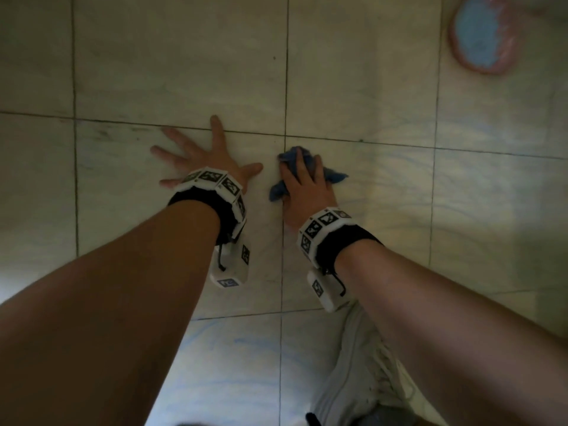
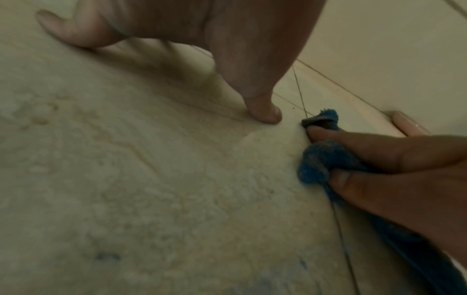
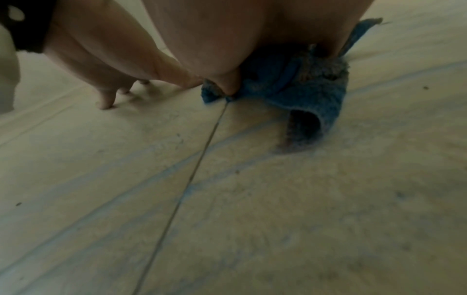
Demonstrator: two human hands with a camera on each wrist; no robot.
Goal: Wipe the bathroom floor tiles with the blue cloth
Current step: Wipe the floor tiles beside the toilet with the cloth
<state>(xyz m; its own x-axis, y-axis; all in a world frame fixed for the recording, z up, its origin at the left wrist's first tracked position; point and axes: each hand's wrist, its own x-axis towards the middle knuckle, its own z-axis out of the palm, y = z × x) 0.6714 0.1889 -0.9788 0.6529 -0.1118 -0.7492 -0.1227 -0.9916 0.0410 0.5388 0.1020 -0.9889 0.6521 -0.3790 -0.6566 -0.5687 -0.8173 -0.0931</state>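
1 blue cloth [image 1: 296, 162] under right hand [image 1: 304, 189].

Bare floor tiles [image 1: 172, 63] far ahead and far left, room to sweep there. My left hand [image 1: 199, 155] is spread flat just left of my right hand [image 1: 302, 182] with the cloth [image 1: 295, 155], blocking leftward. My shoe [image 1: 356, 373] sits near-right. A pink basin [image 1: 482, 35] stands far right.
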